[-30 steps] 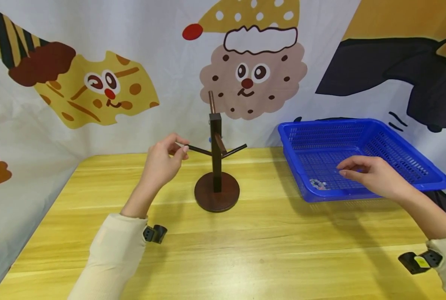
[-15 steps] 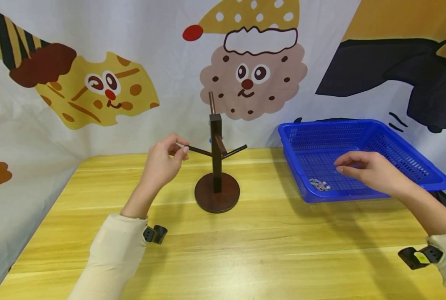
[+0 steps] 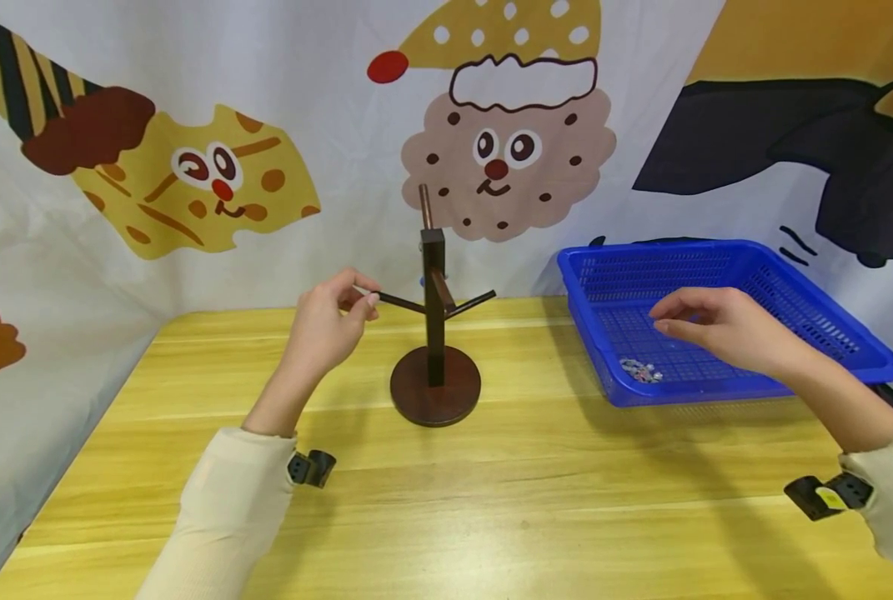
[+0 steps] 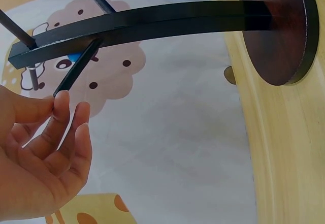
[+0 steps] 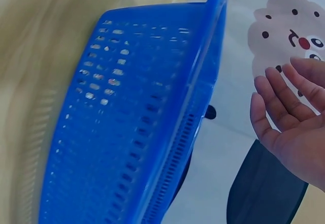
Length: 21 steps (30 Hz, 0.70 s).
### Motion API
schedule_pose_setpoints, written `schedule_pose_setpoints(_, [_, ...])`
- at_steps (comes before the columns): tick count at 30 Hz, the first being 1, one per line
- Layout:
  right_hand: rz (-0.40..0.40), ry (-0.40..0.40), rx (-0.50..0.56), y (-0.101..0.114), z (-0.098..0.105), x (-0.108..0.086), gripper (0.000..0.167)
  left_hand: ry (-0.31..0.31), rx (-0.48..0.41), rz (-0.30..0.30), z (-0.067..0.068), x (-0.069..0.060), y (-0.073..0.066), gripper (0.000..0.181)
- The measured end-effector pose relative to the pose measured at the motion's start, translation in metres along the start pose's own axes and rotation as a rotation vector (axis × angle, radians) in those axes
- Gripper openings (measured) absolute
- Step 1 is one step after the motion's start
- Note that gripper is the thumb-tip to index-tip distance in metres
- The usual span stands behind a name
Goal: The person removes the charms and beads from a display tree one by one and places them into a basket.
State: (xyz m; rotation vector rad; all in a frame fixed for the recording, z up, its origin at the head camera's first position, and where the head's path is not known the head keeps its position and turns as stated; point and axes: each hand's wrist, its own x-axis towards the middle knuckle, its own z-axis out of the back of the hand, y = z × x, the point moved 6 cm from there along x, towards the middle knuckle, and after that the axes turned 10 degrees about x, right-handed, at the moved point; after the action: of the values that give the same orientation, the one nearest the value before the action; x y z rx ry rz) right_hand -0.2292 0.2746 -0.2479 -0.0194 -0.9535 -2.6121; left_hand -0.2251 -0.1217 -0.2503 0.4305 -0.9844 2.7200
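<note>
A dark wooden peg stand (image 3: 434, 325), like a small mug tree with a round base, stands upright on the table. My left hand (image 3: 329, 325) pinches the tip of its left peg (image 4: 78, 66) between thumb and index finger. A small blue thing (image 4: 74, 57) shows behind the post, mostly hidden. My right hand (image 3: 724, 329) hovers over the blue plastic basket (image 3: 611, 387), fingers loosely bent. Nothing shows between those fingers in the right wrist view. A small glittery clear-and-pink item (image 3: 641, 371), like a beaded bracelet, lies in the basket's near left corner.
The wood-grain table (image 3: 446, 508) extends in front of the stand. A white cloth (image 3: 356, 208) printed with cartoon figures hangs behind. The basket's raised rim stands at the right, near the cloth.
My right hand has lifted a little and moved left above the basket, uncovering more of the glittery item. The left hand keeps pinching the peg and the stand has not moved.
</note>
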Motion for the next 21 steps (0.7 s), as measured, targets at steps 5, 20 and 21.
schedule_pose_setpoints(5, [0.057, 0.017, -0.007, 0.011, -0.003, 0.007, 0.01, 0.004, 0.002, 0.005, 0.0, 0.0, 0.0, 0.012])
schedule_pose_setpoints(20, [0.146, 0.105, 0.045, 0.04, -0.029, 0.024, 0.01, 0.003, 0.005, 0.009, -0.001, 0.001, 0.0, 0.012])
schedule_pose_setpoints(21, [0.152, 0.112, 0.053, 0.041, -0.031, 0.025, 0.01, 0.004, 0.004, 0.01, -0.001, 0.001, 0.0, 0.012])
